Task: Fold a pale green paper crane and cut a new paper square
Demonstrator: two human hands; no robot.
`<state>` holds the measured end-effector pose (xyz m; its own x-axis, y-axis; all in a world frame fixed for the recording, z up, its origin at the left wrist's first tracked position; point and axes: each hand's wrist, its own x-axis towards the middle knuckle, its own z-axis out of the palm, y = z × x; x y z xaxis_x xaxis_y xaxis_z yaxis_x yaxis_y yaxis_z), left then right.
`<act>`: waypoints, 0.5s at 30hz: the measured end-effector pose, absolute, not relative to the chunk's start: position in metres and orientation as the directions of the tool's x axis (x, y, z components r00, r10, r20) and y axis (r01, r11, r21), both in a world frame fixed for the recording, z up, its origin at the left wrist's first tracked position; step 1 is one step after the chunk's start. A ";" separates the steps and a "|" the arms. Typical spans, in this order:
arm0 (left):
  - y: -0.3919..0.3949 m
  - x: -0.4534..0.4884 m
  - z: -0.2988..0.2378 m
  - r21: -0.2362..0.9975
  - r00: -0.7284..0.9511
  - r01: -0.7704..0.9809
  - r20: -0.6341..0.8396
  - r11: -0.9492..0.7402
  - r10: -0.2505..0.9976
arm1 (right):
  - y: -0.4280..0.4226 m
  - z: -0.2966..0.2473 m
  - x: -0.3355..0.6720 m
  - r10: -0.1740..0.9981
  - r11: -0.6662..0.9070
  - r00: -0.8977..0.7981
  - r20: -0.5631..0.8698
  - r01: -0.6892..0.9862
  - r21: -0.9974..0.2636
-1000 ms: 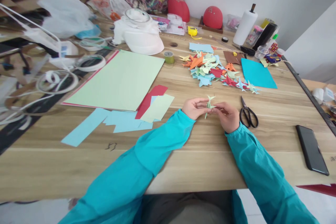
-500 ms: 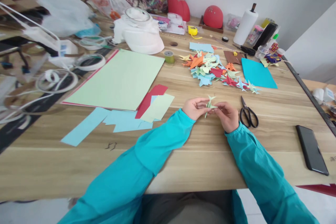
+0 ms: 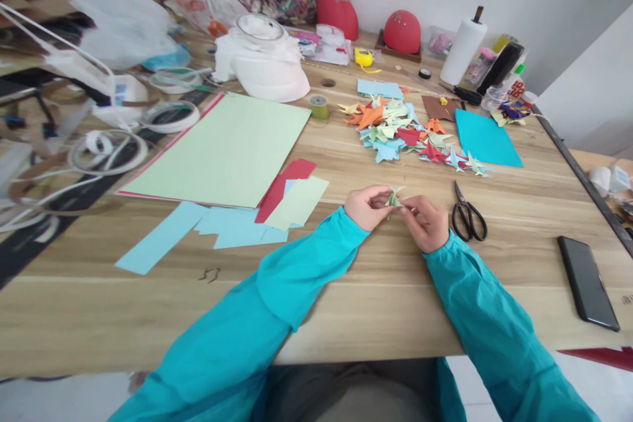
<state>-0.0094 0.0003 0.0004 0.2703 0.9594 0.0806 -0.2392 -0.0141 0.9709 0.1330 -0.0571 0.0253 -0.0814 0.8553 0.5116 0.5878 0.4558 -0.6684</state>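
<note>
A small pale green origami crane is held between my two hands above the wooden table. My left hand pinches it from the left, thumb in front. From the other side, the fingertips of my right hand grip its right part. My fingers cover some of the folded paper. Just right of my right hand lie black-handled scissors, blades pointing away from me. Beyond my hands is a heap of folded paper cranes in orange, red, green and blue.
Left of my hands lie paper strips and a stack of large green sheets. A spool stands behind them. At right are a phone and a teal paper square. White cables clutter the left side.
The paper crane has turned between my fingers, so its long points show less. My right hand has shifted very slightly; the other things stay where they were.
</note>
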 end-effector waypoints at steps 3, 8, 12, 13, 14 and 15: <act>0.000 -0.009 0.001 0.976 0.268 -0.214 0.091 -0.032 0.959 | -0.058 0.028 0.133 0.837 0.481 -0.097 0.538 0.598 -0.641; 0.001 -0.009 -0.001 0.973 0.265 -0.220 0.122 -0.063 0.956 | -0.057 0.030 0.132 0.834 0.475 -0.062 0.548 0.587 -0.656; 0.002 -0.009 -0.003 0.972 0.267 -0.224 0.132 -0.072 0.955 | -0.055 0.026 0.132 0.805 0.495 -0.054 0.591 0.611 -0.618; 0.002 -0.009 -0.004 0.971 0.267 -0.226 0.134 -0.073 0.954 | -0.055 0.025 0.132 0.799 0.497 -0.051 0.599 0.617 -0.610; 0.002 -0.009 -0.005 0.971 0.266 -0.228 0.135 -0.074 0.954 | -0.055 0.024 0.132 0.797 0.493 -0.042 0.602 0.622 -0.608; 0.002 -0.008 -0.006 0.970 0.267 -0.231 0.135 -0.073 0.954 | -0.055 0.023 0.132 0.802 0.479 -0.024 0.597 0.624 -0.617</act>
<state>-0.0084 0.0020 -0.0056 0.2665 0.9543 0.1353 -0.2312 -0.0730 0.9702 0.1318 -0.0549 0.0232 -0.0243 0.8017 0.5973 0.6243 0.4788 -0.6173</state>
